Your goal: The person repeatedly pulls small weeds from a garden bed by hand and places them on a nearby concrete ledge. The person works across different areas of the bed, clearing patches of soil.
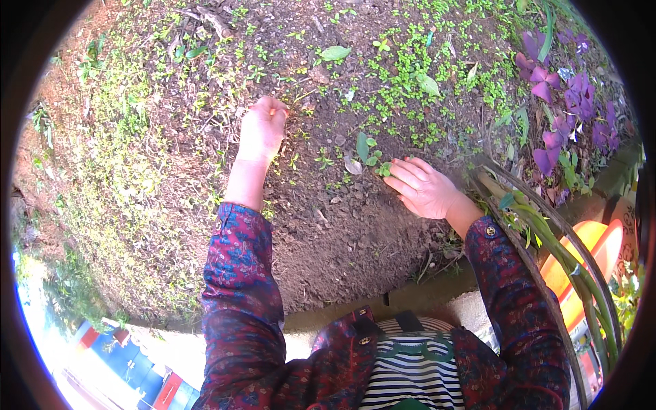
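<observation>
Above the soil of a garden bed point(348, 246), my left hand point(264, 125) has its fingers curled closed, close to small green weeds; whether something is pinched between the fingertips cannot be told. My right hand point(423, 187) lies low over the soil with its fingers extended, at the edge of a small round-leaved green seedling point(383, 169). A dry pale leaf point(352, 165) lies between the hands. Small-leaved green ground plants point(410, 77) spread beyond my right hand.
Purple-leaved oxalis plants point(551, 123) grow at the upper right. Thick bent stems point(553, 236) rise beside my right sleeve, with an orange plastic object point(574, 271) behind them. A concrete edging point(435, 292) borders the bed near my body. Roots point(210, 20) show at the top.
</observation>
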Motion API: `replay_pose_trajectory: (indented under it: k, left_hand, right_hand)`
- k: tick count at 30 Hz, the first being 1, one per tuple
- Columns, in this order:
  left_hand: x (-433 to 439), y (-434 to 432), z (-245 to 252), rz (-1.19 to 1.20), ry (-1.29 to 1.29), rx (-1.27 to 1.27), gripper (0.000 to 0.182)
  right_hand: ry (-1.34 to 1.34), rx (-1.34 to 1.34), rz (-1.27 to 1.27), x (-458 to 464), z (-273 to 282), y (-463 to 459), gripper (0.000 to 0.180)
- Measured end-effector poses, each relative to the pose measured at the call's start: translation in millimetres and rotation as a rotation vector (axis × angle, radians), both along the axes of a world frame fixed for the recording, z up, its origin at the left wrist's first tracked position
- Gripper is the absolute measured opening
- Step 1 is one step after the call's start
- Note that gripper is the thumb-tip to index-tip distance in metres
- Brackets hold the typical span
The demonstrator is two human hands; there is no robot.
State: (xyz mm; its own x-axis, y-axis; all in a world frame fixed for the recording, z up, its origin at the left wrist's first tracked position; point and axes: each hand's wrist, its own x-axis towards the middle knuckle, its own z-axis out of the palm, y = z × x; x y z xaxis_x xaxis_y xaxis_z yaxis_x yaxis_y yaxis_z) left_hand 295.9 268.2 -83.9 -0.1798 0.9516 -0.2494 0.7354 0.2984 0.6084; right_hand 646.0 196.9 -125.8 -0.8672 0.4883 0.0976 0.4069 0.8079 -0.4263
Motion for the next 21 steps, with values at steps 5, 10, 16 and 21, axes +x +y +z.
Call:
replay_pose_trajectory:
  k: [5,10,16,21]
  left_hand:
    - [22,-2,-8,-0.193,0.148,-0.017,0.018]
    - [49,2,-19,-0.128,0.378,-0.004,0.023]
    - [54,5,-26,-0.157,0.454,-0.115,0.021]
    - [62,3,-1,-0.160,0.168,-0.006,0.017]
  right_hand:
    - [-0.023,0.004,-0.018,-4,4,3,0.045]
    - [-0.031,-0.005,-0.029,-3,3,3,0.046]
    - [-0.048,-0.031,-0.009,-3,5,6,0.056]
    - [-0.048,-0.039,-0.014,-1,4,6,0.059]
